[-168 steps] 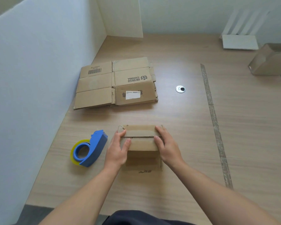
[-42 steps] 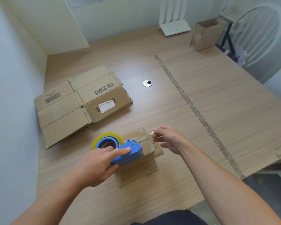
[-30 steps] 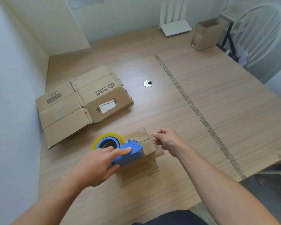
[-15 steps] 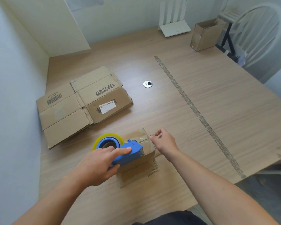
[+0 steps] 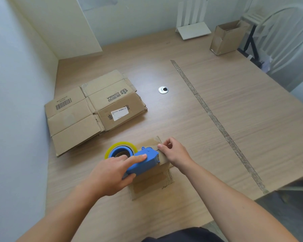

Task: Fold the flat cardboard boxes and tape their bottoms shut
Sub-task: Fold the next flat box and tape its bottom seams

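A small folded cardboard box [image 5: 151, 180] stands on the wooden table [image 5: 234, 119] in front of me. My left hand [image 5: 112, 173] grips a blue tape dispenser [image 5: 143, 162] with a yellow-edged roll, held on top of the box, index finger laid along its body. My right hand [image 5: 174, 152] pinches the clear tape end at the dispenser's mouth, over the box's right edge. A stack of flat cardboard boxes [image 5: 93, 109] lies at the back left by the wall.
An upright open cardboard box [image 5: 226, 38] stands at the far right. A white slatted stand [image 5: 192, 29] leans on the back wall. A metal grommet [image 5: 163, 89] and a long tape strip [image 5: 215, 119] mark the table. A white chair [image 5: 287, 41] is beyond the right edge.
My left hand picked up the dispenser and set it on the box. My right hand drew back in from the right to the dispenser's mouth with the tape end.
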The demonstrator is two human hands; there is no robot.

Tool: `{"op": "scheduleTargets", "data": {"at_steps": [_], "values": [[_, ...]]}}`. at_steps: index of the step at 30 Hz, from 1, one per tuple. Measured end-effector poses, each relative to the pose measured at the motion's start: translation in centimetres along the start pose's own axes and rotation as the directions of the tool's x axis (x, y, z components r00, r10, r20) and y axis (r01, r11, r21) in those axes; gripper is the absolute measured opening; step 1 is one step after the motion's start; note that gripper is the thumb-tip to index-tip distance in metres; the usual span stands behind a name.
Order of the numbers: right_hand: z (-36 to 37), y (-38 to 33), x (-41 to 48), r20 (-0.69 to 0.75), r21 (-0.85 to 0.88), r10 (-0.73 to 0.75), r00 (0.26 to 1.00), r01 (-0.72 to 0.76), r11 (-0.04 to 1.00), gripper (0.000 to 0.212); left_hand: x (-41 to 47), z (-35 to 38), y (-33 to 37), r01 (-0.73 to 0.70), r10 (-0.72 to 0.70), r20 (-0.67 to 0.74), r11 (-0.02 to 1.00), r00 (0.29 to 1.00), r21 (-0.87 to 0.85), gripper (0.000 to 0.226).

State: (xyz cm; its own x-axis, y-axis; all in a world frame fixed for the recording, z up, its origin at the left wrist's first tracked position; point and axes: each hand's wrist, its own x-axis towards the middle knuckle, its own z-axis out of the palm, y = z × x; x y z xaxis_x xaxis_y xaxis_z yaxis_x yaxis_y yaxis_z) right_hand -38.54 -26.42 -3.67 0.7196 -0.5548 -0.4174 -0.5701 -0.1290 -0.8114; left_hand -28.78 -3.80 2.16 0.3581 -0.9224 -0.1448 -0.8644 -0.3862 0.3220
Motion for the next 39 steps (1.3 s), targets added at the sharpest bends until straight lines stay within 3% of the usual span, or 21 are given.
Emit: {"op": "scheduleTargets", "data": {"at_steps": [6, 11, 15, 19, 23, 25, 27, 29, 30, 34, 39], "values": [[0.0, 0.2, 0.2, 0.0, -0.169, -0.091, 0.996, 0.09, 0.981, 0.024, 0.6, -2.3, 0.3, 0.071, -0.077, 0.069, 0.994, 0.995, 0.084, 0.065], [0.3, 0.4, 0.1, -0.02, -0.202, -0.122, 0.992, 0.116, 0.972, 0.024, -1.0, -5.3, -1.9, 0.154, -0.173, 0.144, 0.979, 0.974, 0.13, 0.075], [0.3, 0.6, 0.0, -0.014, -0.227, -0.144, 0.99, 0.137, 0.964, 0.023, -3.5, -7.3, -5.4, 0.287, -0.269, 0.252, 0.957, 0.93, -0.038, 0.052], [0.7, 1.0, 0.0, -0.019, -0.284, -0.181, 0.983, 0.168, 0.944, 0.022, -5.4, -8.3, -7.5, 0.382, -0.298, 0.33, 0.894, 0.896, -0.232, 0.063], [0.8, 1.4, -0.1, -0.003, -0.367, -0.229, 0.974, 0.211, 0.906, 0.029, -5.4, -7.8, -7.7, 0.413, -0.318, 0.339, 0.873, 0.885, -0.259, 0.064], [0.9, 1.6, -0.5, -0.032, -0.476, -0.37, 0.929, 0.311, 0.822, 0.041, -5.4, -7.3, -7.7, 0.423, -0.336, 0.32, 0.868, 0.886, -0.259, 0.063], [0.9, 1.7, -0.7, -0.015, -0.631, -0.606, 0.795, 0.462, 0.623, 0.042, -5.4, -7.1, -7.6, 0.433, -0.347, 0.308, 0.858, 0.886, -0.278, 0.064], [0.5, 2.0, -0.2, 0.149, -0.711, -0.745, 0.65, 0.594, 0.376, 0.04, -5.5, -7.0, -7.6, 0.436, -0.35, 0.302, 0.851, 0.887, -0.292, 0.062], [0.2, 2.0, 0.2, 0.261, -0.697, -0.743, 0.616, 0.653, 0.296, 0.041, -5.5, -7.0, -7.5, 0.437, -0.351, 0.301, 0.849, 0.887, -0.297, 0.061], [-0.9, 1.2, 1.3, 0.527, -0.643, -0.566, 0.634, 0.733, 0.221, 0.062, -5.7, -7.2, -7.6, 0.44, -0.35, 0.311, 0.848, 0.884, -0.296, 0.056], [-0.5, 0.9, 1.1, 0.561, -0.659, -0.572, 0.598, 0.741, 0.128, 0.06, -6.0, -8.0, -8.1, 0.457, -0.351, 0.335, 0.828, 0.875, -0.326, 0.054]]}}
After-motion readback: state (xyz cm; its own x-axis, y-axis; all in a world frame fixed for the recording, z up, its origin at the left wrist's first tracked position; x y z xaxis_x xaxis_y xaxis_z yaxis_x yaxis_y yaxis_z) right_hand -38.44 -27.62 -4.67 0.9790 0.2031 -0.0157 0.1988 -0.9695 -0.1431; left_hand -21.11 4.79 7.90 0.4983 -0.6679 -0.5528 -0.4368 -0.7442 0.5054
